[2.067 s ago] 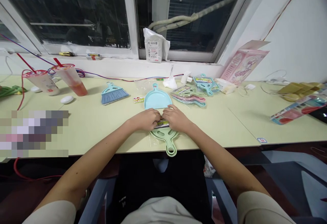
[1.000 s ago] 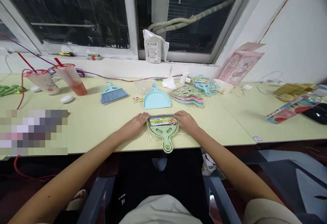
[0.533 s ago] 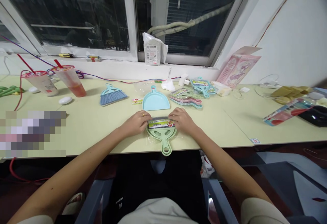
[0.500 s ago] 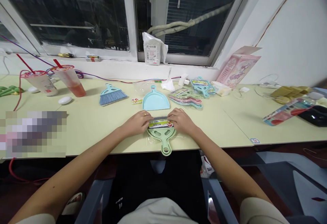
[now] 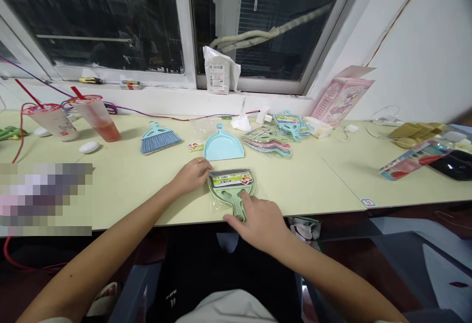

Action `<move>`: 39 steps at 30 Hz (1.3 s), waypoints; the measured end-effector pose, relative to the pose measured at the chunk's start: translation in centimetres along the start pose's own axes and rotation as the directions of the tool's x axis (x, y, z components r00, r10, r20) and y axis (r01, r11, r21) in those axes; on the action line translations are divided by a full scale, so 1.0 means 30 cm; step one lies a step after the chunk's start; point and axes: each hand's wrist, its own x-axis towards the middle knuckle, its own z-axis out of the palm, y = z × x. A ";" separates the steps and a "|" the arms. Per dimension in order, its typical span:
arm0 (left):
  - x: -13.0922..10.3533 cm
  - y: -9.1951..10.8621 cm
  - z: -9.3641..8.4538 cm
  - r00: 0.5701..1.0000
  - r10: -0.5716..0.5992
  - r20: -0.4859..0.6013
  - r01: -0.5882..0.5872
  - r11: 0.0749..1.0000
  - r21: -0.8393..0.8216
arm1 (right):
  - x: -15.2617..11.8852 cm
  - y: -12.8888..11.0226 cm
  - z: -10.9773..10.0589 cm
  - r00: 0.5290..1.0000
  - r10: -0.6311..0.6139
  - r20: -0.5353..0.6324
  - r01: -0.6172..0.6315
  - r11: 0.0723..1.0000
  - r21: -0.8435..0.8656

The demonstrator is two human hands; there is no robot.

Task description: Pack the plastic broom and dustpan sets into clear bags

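Observation:
A green mini dustpan and brush set [image 5: 231, 190] in a clear plastic bag lies at the table's front edge, its handle towards me. My left hand [image 5: 193, 174] pinches the upper left corner of its bag. Over the handle is my right hand [image 5: 261, 220], thumb and forefinger apart on either side; how firmly they touch it I cannot tell. Just beyond lies an unwrapped light blue dustpan [image 5: 223, 147]. A blue-bristled brush [image 5: 161, 139] rests further left.
Several packaged sets [image 5: 268, 141] and more blue ones [image 5: 290, 124] lie at the back right. Two drink cups [image 5: 98, 121] with red straws stand at the left, near a white mouse-shaped object [image 5: 89, 147]. A pink box [image 5: 344, 94] leans by the wall.
My right hand has left the set's upper right corner and come down to its handle, with the fingers spreading. My left hand stays at the upper left corner.

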 end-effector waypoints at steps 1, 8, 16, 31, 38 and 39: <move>0.017 -0.005 -0.002 1.000 -0.006 -0.027 0.006 1.000 0.000 | -0.014 -0.034 0.008 0.999 0.025 0.047 -0.023 0.999 -0.033; 0.156 -0.081 -0.028 0.967 -0.022 -0.255 0.021 1.000 -0.005 | 0.057 0.013 0.031 0.996 0.064 0.066 -0.054 0.989 -0.137; 0.163 -0.183 0.012 0.913 -0.139 -0.384 0.129 0.990 -0.051 | 0.093 0.148 -0.014 0.980 0.030 0.199 -0.018 0.998 -0.059; 0.138 -0.200 0.029 0.873 -0.301 -0.384 0.247 0.952 -0.183 | 0.193 0.440 -0.227 0.996 -0.001 -0.087 0.016 0.986 0.166; 0.132 -0.219 0.023 0.850 -0.381 -0.365 0.319 0.922 -0.220 | 0.600 0.700 -0.155 0.988 0.096 -0.120 -0.099 0.995 -0.016; 0.132 -0.221 0.023 0.847 -0.386 -0.365 0.324 0.920 -0.222 | 0.630 0.727 -0.132 0.987 0.117 -0.108 -0.122 0.992 -0.040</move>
